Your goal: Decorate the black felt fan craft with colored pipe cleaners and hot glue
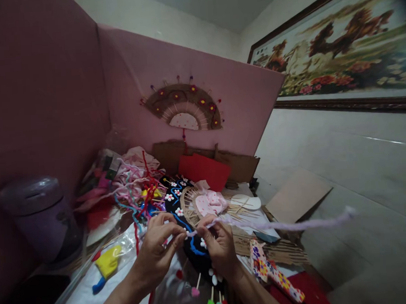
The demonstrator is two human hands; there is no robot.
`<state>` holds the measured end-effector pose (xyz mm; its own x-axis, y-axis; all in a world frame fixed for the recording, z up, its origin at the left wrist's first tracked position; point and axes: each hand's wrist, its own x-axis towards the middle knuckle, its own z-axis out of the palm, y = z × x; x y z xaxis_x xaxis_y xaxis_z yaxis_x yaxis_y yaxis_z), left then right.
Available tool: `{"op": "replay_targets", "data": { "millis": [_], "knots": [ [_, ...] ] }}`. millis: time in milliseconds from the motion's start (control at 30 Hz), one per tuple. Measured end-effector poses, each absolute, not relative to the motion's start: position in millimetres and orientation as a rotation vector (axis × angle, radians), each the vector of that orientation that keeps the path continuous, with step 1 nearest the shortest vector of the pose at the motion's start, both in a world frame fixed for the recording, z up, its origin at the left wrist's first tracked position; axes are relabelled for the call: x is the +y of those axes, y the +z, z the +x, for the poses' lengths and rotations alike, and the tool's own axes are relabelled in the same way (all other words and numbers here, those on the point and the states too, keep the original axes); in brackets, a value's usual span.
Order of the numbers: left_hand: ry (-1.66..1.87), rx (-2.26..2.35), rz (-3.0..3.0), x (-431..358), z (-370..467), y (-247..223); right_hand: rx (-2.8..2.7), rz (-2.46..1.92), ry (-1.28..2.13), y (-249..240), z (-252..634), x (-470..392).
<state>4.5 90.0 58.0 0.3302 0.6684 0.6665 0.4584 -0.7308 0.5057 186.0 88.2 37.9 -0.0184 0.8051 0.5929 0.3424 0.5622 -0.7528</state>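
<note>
Black fan (196, 262): white flowers (179, 212), blue trim (196, 249) in place. Left hand (163, 240), right hand (218, 240) pinch lilac strand (297, 225) over fan; strand's far end unattached.

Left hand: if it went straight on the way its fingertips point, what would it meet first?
Most likely the right hand, whose fingers pinch the lilac fuzzy strand; the black fan seems to lie beneath that line, though depth is unclear.

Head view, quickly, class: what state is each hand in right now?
Left hand: closed, thumb and fingers pinching the fuzzy lilac yarn near one end.
Right hand: closed, pinching the same strand, its long end trailing rightward.
</note>
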Motion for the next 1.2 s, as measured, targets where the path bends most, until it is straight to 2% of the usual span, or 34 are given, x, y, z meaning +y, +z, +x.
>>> {"op": "replay_targets", "data": {
  "millis": [233, 400, 633, 967, 1200],
  "knots": [
    [1.499, 1.114, 2.560, 91.3, 7.5, 57.5, -1.502, -0.922, 0.744, 39.5, 179.9, 84.8],
    [1.403, 1.059, 2.521, 90.5, 8.9, 59.1, -1.561, -0.996, 0.571, 43.7, 182.7, 86.3],
    [1.383, 0.940, 2.521, 88.1, 14.4, 57.0, -1.577, -1.011, 0.615, 46.9, 180.5, 85.6],
    [1.384, 1.011, 2.474, 92.7, 3.6, 56.2, -1.591, -0.995, 0.469, 48.8, 188.4, 87.8],
    [1.425, 0.977, 2.628, 87.9, 2.7, 71.1, -1.628, -0.911, 0.628, 51.4, 184.8, 82.0]
  ]
}}
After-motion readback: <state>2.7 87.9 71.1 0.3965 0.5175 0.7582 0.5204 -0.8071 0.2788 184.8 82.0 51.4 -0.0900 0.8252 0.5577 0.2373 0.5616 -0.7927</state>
